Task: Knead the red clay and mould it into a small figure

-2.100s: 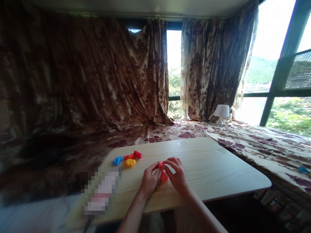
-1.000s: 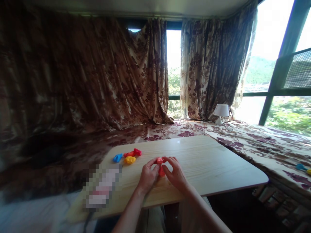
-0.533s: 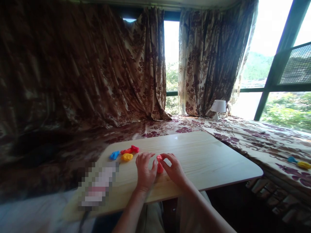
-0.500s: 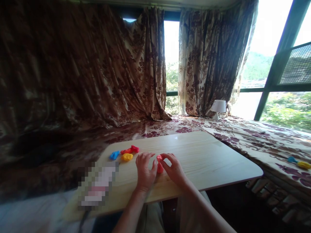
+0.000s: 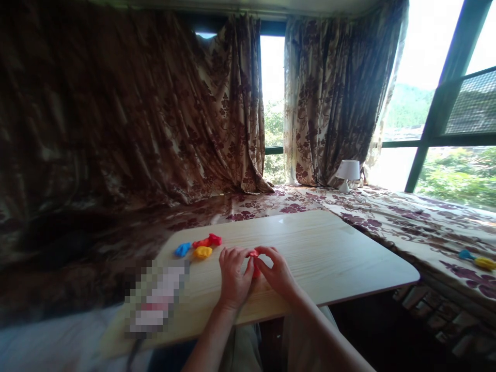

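Observation:
Between my hands, above the near middle of the table (image 5: 329, 258), is a small soft red piece (image 5: 256, 272) with a narrowed middle. Its exact kind I cannot make out. The thumb and index finger of my left hand (image 5: 234, 276) pinch its upper end from the left. My right hand (image 5: 279, 274) pinches the same end from the right, thumb against index finger. Part of the red piece is hidden behind the fingers. To the left lie a crumpled blue piece (image 5: 182, 249), a yellow piece (image 5: 202, 252) and red pieces (image 5: 209, 241) close together.
A blurred-out flat object (image 5: 158, 299) with a dark cord lies at the table's left side. On the flowered cover at right are another blue piece (image 5: 465, 254) and yellow piece (image 5: 484, 264). A white lamp (image 5: 347, 170) stands by the patterned curtains (image 5: 329, 103).
My left hand came off the red piece about half a second ago, fingers apart, and now pinches its top again. My right hand has kept its hold. The view has shifted slightly.

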Demonstrator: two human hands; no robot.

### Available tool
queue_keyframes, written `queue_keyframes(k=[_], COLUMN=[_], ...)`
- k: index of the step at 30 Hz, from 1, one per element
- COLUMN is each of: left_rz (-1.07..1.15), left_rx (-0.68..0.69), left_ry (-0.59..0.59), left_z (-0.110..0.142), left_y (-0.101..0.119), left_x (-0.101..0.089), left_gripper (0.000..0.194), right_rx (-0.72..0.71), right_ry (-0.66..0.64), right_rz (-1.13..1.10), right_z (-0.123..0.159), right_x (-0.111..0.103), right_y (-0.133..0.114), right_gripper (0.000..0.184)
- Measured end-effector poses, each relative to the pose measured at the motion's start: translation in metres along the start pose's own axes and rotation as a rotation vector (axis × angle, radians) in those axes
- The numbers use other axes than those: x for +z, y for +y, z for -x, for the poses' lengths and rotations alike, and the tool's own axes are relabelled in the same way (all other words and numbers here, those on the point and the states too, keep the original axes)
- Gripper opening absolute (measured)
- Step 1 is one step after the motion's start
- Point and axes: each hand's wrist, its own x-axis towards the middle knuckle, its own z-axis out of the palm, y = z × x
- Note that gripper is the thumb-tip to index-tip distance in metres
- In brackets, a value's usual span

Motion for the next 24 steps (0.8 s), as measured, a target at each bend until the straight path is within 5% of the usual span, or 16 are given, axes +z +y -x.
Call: queue_keyframes(k=[20, 24], left_rz=[0.089, 0.095], left_rx=[-0.122, -0.168], left_ry=[0.035, 0.035], left_z=[0.0010, 0.0042], left_y=[0.0004, -0.0035], left_x=[0.0043, 0.0064], left_gripper=[0.006, 0.028], right_rx=[0.050, 0.104], right_ry=[0.008, 0.037], right_rz=[-0.019, -0.036], right_z=[-0.0009, -0.0013], right_x=[0.0011, 0.0010], right_y=[0.0027, 0.0045], right_gripper=[0.013, 0.012])
